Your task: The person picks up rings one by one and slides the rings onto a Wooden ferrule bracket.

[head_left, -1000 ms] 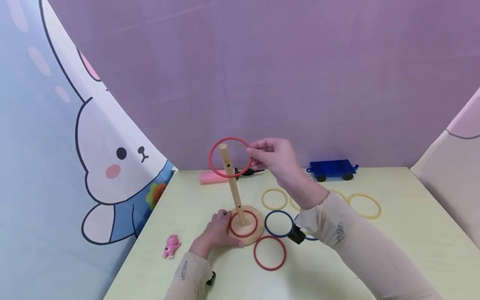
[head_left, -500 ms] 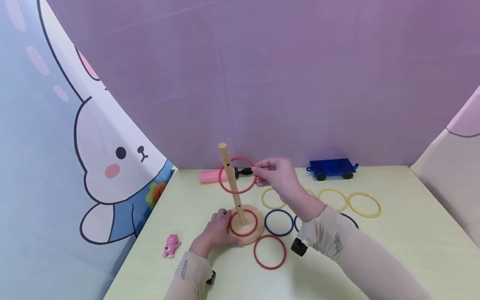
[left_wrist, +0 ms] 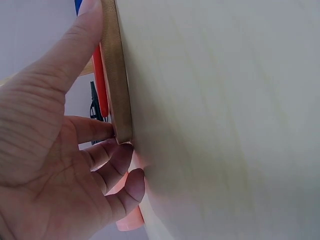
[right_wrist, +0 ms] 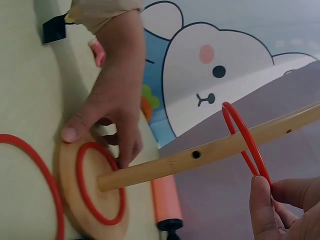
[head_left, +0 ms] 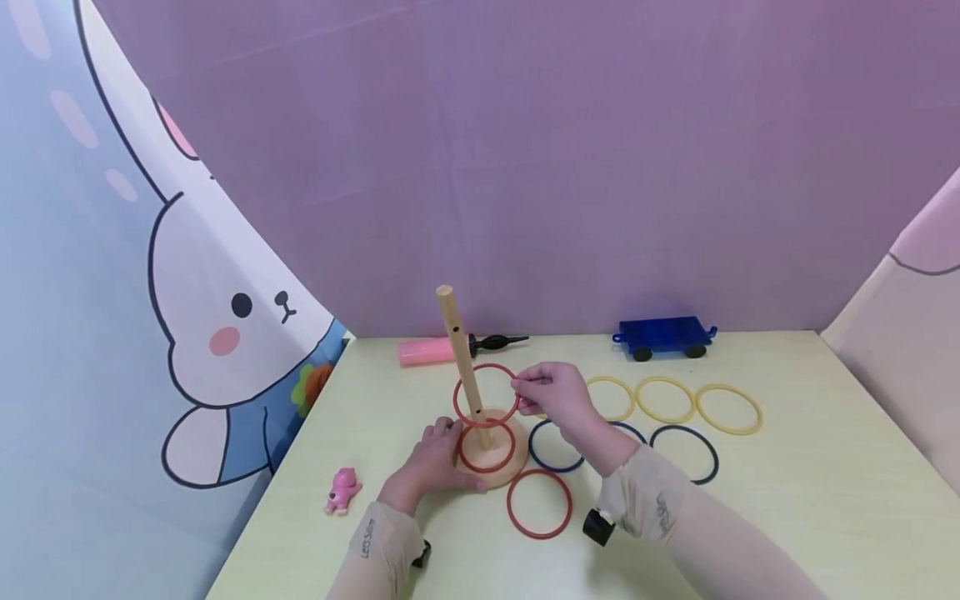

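My right hand [head_left: 558, 396] pinches a red ring [head_left: 491, 365] at its right side. That ring encircles the lower part of an upright wooden peg [head_left: 460, 346]; the right wrist view shows it round the peg, between thumb and fingers. My left hand [head_left: 431, 458] grips the left edge of the peg's round wooden base [head_left: 521, 442], thumb at the near side and fingers further back. In the left wrist view the thumb [left_wrist: 75, 47] and curled fingertips touch the base's rim [left_wrist: 117, 85]. Another red ring [head_left: 487, 472] lies flat on the base around the peg.
A third red ring [head_left: 572, 504] lies right of the base. Several blue rings [head_left: 717, 458] and yellow rings [head_left: 738, 433] lie further right. Behind stand a pink hand pump [head_left: 426, 351] and a blue toy cart [head_left: 666, 336]. A pink bear figure [head_left: 343, 491] lies at left.
My right hand has brought the red ring down from around the peg's top to its lower part, shifting slightly right. The left hand stays on the base.
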A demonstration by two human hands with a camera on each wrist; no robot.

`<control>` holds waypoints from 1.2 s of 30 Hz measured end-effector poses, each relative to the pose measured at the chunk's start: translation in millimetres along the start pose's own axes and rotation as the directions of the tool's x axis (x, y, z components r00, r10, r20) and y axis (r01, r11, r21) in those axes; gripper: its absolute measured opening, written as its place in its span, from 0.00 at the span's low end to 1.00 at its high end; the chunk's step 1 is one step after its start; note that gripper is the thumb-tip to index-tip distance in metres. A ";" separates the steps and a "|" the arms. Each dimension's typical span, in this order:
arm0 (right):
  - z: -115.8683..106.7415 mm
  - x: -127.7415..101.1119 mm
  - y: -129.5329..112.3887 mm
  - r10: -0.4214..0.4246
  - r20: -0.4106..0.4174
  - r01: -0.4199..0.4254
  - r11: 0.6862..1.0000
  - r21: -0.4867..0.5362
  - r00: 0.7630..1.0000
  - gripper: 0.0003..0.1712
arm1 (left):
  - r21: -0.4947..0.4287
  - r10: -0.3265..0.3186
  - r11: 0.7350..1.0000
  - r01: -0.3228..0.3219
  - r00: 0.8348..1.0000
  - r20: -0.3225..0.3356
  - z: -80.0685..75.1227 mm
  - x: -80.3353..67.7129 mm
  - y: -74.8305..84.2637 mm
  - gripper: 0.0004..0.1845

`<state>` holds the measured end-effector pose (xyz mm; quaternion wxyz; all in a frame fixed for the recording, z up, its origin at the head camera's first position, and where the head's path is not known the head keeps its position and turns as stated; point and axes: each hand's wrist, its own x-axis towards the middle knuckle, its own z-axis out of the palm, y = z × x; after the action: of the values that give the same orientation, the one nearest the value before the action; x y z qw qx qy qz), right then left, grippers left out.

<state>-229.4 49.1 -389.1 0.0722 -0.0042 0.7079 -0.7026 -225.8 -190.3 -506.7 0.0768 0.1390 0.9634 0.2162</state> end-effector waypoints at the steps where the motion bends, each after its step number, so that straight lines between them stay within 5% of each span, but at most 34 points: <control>1: 0.4 0.7 5.5 0.006 -0.008 -0.006 1.000 -0.004 1.000 0.07 | -0.003 -0.006 1.000 0.006 1.000 0.001 0.0 -0.1 0.2 0.62; 12: 6.5 2.0 60.0 0.028 -0.049 -0.030 0.999 -0.038 0.998 0.06 | -0.008 -0.019 1.000 0.019 1.000 -0.005 0.0 -1.2 1.9 0.61; 28: 8.8 4.9 99.9 0.029 -0.042 -0.033 0.994 -0.106 0.999 0.06 | -0.008 -0.011 1.000 0.011 1.000 -0.001 1.1 -1.7 2.5 0.62; 36: -5.8 -6.1 108.3 -0.046 -0.030 0.035 0.954 -0.298 0.999 0.02 | -0.024 -0.005 1.000 0.005 1.000 -0.015 -2.9 -4.2 5.6 0.62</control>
<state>-213.7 56.9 -496.3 0.0435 -0.0167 0.8065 -0.5894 -221.1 -187.9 -501.2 0.0719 0.1339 0.9616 0.2285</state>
